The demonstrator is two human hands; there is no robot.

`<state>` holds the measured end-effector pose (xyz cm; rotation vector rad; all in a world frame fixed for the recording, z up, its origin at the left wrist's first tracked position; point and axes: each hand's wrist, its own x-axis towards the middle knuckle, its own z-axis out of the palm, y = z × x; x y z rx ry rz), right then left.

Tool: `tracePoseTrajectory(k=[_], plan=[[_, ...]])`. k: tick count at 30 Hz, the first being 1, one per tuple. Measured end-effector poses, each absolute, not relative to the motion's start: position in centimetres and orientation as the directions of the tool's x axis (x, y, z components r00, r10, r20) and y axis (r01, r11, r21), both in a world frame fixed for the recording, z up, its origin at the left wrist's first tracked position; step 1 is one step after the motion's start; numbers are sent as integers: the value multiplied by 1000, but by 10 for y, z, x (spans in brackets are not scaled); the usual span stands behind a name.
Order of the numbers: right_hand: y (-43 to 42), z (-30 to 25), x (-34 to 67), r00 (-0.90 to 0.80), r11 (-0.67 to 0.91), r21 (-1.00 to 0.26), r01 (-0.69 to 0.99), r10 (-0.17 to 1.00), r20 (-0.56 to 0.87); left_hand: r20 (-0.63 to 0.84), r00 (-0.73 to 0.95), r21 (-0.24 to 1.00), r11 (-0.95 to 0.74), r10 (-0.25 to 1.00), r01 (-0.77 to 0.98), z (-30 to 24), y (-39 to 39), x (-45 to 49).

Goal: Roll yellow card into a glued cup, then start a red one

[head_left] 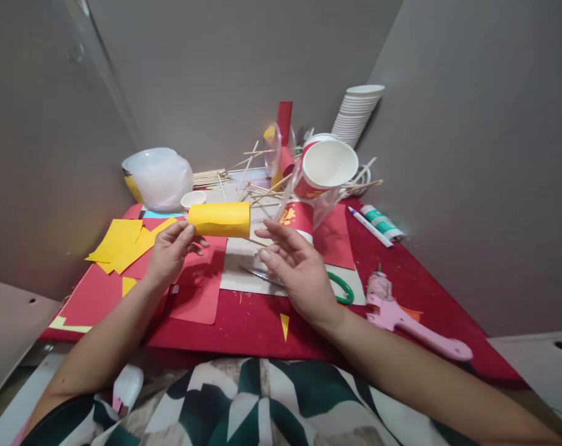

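My left hand (171, 251) pinches the left end of a yellow paper-wrapped cup or tube (220, 220), held sideways above the red table cover (257, 322). My right hand (295, 269) hovers just right of it with fingers spread, holding nothing. Under the right hand lie scissors with green handles (341, 290) on a white sheet (243, 266). A red paper cup (298, 218) stands just behind my right fingers.
Yellow paper sheets (122, 243) lie at left, red paper (199, 291) in the middle. A pink glue gun (401, 316) rests at right, a glue tube (381, 223) behind it. Wooden sticks (257, 186), a plastic bag (160, 178), stacked white cups (355, 114) and a big cup (327, 167) crowd the back.
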<state>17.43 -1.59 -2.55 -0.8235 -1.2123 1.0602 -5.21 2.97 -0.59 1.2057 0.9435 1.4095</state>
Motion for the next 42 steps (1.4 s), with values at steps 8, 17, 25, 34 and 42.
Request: tracePoseTrajectory(k=[8, 17, 25, 34, 42], plan=[[-19, -16, 170, -145, 66, -949, -309, 983, 115, 357, 157, 929, -368, 921, 47, -11, 0, -37], [-19, -26, 173, -211, -17, -962, -272, 977, 42, 344, 195, 925, -368, 918, 98, -11, -8, -35], [-18, -30, 173, -203, -63, -971, -230, 979, -16, 347, 149, 931, -360, 926, 67, -11, -9, -28], [-14, -29, 172, -209, -96, -966, -238, 977, -45, 216, 205, 970, -234, 955, 70, -13, -6, -27], [-20, -15, 170, -110, 26, -969, -246, 992, 54, 190, 74, 972, -177, 979, -157, -11, 28, -43]])
